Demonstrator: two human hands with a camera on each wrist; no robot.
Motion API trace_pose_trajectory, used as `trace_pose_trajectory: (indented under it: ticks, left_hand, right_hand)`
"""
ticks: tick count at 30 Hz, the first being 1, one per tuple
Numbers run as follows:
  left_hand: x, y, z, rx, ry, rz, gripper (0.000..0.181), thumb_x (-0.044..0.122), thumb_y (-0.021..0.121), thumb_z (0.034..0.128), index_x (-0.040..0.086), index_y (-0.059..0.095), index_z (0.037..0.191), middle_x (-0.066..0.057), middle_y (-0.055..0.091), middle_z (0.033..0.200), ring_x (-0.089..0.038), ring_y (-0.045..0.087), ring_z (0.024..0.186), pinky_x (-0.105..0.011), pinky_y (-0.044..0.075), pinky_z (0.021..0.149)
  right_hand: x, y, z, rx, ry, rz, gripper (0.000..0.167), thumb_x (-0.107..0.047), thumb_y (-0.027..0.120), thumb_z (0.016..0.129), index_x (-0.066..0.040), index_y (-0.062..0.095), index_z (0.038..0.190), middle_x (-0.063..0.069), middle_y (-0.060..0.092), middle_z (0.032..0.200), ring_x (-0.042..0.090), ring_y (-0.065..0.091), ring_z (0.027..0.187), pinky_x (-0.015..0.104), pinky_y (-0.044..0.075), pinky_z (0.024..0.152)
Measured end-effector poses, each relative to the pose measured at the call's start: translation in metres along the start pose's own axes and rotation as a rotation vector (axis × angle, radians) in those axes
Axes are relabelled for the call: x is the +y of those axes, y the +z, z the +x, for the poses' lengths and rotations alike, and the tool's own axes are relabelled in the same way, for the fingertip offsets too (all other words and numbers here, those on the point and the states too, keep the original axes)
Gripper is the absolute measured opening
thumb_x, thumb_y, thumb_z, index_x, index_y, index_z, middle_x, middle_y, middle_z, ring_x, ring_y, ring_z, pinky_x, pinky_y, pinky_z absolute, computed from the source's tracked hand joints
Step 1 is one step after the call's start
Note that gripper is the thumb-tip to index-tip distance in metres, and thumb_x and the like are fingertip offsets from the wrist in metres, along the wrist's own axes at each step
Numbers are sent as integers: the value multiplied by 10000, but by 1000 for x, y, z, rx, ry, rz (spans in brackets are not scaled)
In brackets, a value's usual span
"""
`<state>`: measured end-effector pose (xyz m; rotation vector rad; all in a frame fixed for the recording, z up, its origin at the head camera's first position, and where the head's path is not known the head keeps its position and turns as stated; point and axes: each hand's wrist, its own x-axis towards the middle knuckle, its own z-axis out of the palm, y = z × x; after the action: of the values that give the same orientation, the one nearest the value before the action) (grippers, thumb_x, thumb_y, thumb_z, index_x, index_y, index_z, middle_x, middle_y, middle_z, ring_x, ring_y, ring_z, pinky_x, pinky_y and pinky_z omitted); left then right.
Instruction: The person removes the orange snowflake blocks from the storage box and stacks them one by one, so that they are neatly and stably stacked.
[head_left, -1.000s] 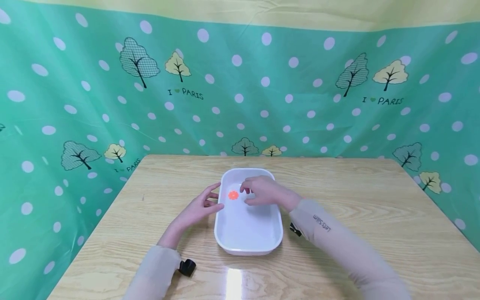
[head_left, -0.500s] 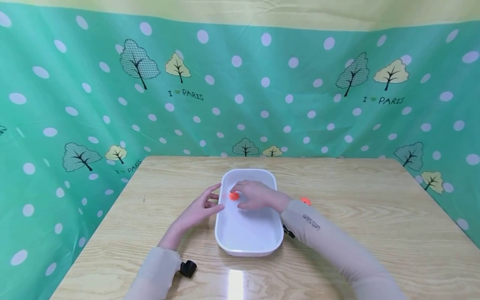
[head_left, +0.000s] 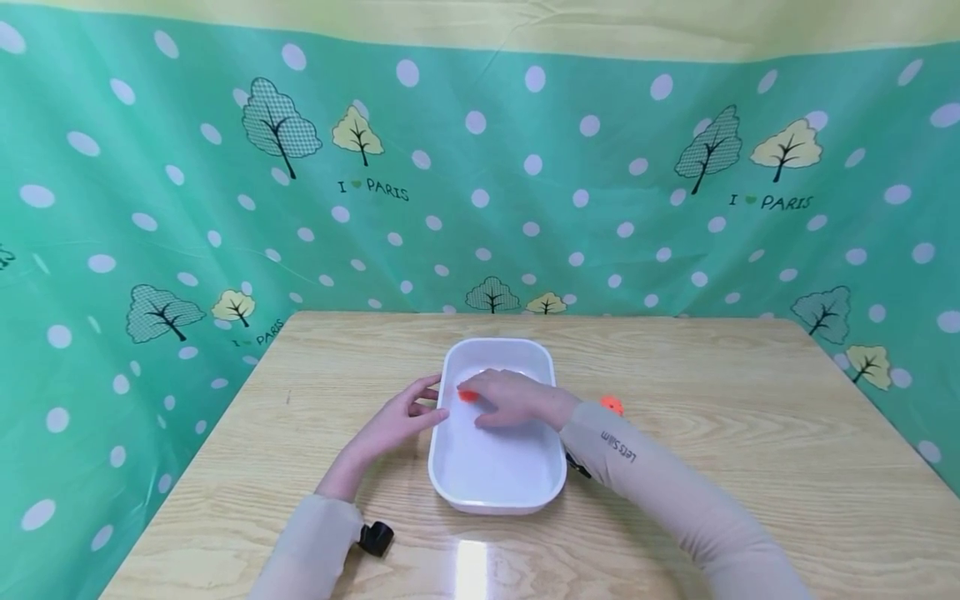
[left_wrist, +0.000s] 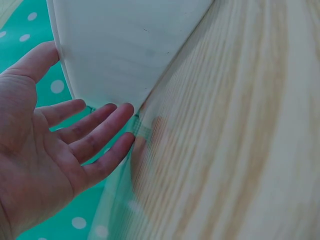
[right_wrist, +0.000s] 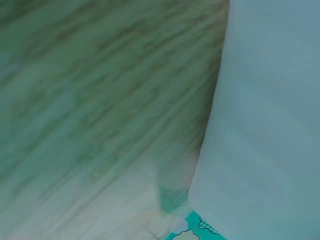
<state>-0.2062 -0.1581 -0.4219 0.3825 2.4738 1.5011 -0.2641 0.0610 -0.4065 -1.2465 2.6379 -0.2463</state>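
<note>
A white rectangular tub (head_left: pixel 495 475) stands mid-table in the head view. My left hand (head_left: pixel 401 417) is at its left side, fingers loosely spread, thumb at the rim. In the left wrist view the left hand's (left_wrist: pixel 55 145) fingertips are at the tub's outer wall (left_wrist: pixel 120 55). My right hand (head_left: pixel 517 400) reaches over the right rim into the tub. Its fingertips lie over a small orange scalloped piece (head_left: pixel 468 396), partly covering it; the thumb is apart from the piece. The right wrist view shows only the tub wall (right_wrist: pixel 265 120) and table, not the hand.
A second orange scalloped piece (head_left: pixel 611 405) lies on the wooden table (head_left: pixel 712 392), right of the tub and beside my right sleeve (head_left: pixel 645 467). A green dotted curtain (head_left: pixel 420 208) hangs behind and at the sides of the table.
My right hand has moved left and down inside the tub onto the orange piece. The orange piece right of the tub has come into view from behind the arm. My left hand keeps its place.
</note>
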Motion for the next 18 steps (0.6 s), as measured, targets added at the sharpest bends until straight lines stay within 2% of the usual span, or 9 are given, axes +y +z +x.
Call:
trace_pose_trajectory:
  ticks: [4,9,15,18]
  left_hand:
    - [-1,0,1,-6,7,4,627,354,612,858,193,339,1399,-107,505,1241,-207,584,995,-366,466,865]
    - [0,0,0,1,0,-15,689,359,627,847,226,274,1423,-126,502,1253,-214,583,1001,-404,454,875]
    - [0,-1,-1,6,2,-22,689,369,637,836,319,269,1416,-104,512,1239,-206,587,993,-423,450,881]
    - [1,0,-2,11,-15,-13,645,394,632,834,360,309,1391,-77,513,1233,-198,581,1008,-419,450,882]
  right_hand:
    - [1,1,1,18,-7,-27,533,-290,626,841,-152,462,1330,3,514,1293,158,444,1195,344,339,1025]
    - [0,-1,2,37,-16,-16,445,-195,642,834,-139,531,1261,-1,566,1220,143,494,1138,307,360,1008]
    - [-2,-3,2,47,-22,26,353,-140,647,829,-106,585,1175,-20,596,984,93,514,864,239,432,844]
    - [-1,-4,1,51,-10,27,319,-143,648,825,-110,602,1138,-40,572,901,75,489,795,220,429,782]
